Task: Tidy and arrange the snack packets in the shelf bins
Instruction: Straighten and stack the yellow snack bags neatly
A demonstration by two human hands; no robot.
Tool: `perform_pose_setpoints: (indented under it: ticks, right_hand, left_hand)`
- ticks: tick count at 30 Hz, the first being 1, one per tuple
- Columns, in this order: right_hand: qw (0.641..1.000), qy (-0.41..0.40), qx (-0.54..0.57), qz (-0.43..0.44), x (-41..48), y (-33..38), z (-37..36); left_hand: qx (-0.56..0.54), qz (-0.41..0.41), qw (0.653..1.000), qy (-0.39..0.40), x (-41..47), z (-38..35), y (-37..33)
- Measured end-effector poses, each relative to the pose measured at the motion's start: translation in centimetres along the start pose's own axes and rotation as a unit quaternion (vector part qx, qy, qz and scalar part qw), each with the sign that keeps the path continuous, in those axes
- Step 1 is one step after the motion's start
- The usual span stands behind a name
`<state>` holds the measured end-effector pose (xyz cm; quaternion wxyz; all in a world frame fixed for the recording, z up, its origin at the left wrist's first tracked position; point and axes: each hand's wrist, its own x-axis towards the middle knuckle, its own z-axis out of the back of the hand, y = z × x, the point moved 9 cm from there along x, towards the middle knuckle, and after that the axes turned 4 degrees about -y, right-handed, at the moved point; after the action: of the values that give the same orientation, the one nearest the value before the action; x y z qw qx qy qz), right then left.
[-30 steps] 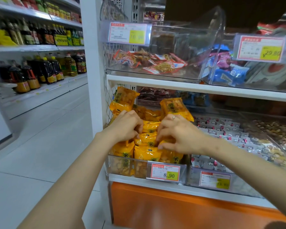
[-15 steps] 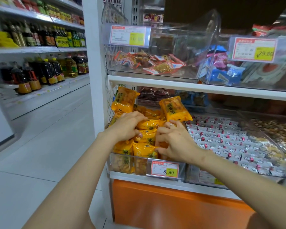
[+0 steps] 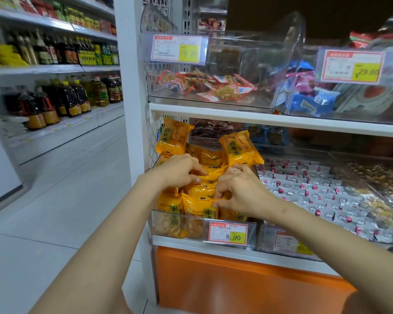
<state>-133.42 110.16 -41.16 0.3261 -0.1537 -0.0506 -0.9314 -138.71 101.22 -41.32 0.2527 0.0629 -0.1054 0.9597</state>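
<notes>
1. The clear plastic shelf bin [image 3: 168, 225] is holding glossy yellow snack packets [image 3: 200, 203] heaped above its low front wall, so you are risking a spill over it.
2. The upright yellow back packet [image 3: 239, 148] is leaning, and jostling may topple it.
3. Your left hand [image 3: 179, 169] and right hand [image 3: 241, 191] are both pinching slippery middle packets with curled fingers.

Two hands [image 3: 179, 172], four price tags [image 3: 227, 233], roughly a dozen yellow packets [image 3: 199, 206], two upright

Head camera: on the wearer's head, facing forward and down.
Nearness: arm's reach from the shelf bin [image 3: 161, 225].
</notes>
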Motion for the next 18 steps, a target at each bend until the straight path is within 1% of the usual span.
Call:
perform_pose_setpoints:
  ticks: [4,8,11,13,15,16,17,18]
  right_hand:
    - [0.999,0.02,-0.036,0.022,-0.2,0.3,-0.6]
    - [0.999,0.001,-0.029,0.023,-0.4,0.1,-0.2]
    - [0.999,-0.039,0.022,0.028,-0.5,-0.2,0.6]
    - [0.991,-0.11,0.075,0.019,-0.7,-0.9,2.0]
    - [0.973,-0.222,0.062,-0.028,-1.1,-3.0,4.3]
    - [0.964,-0.255,0.038,-0.069,-1.2,-4.4,5.1]
    - [0.96,-0.254,0.015,-0.119,-1.1,-5.9,5.3]
    - [0.961,-0.219,0.003,-0.168,-0.8,-7.3,5.1]
  left_hand:
    - [0.015,0.0,1.0,0.024,-0.1,0.1,-0.4]
    - [0.056,0.003,0.998,0.04,0.0,-0.9,-0.5]
    - [0.082,0.016,0.995,0.047,0.2,-1.6,-0.6]
    - [0.066,0.024,0.997,0.042,0.4,-1.2,-0.7]
    - [0.058,0.029,0.997,0.039,0.6,-0.9,-0.8]
    - [0.062,0.029,0.997,0.037,0.6,-0.8,-0.8]
    - [0.066,0.028,0.997,0.032,0.5,-0.9,-0.8]
    - [0.068,0.025,0.997,0.025,0.4,-1.0,-0.8]
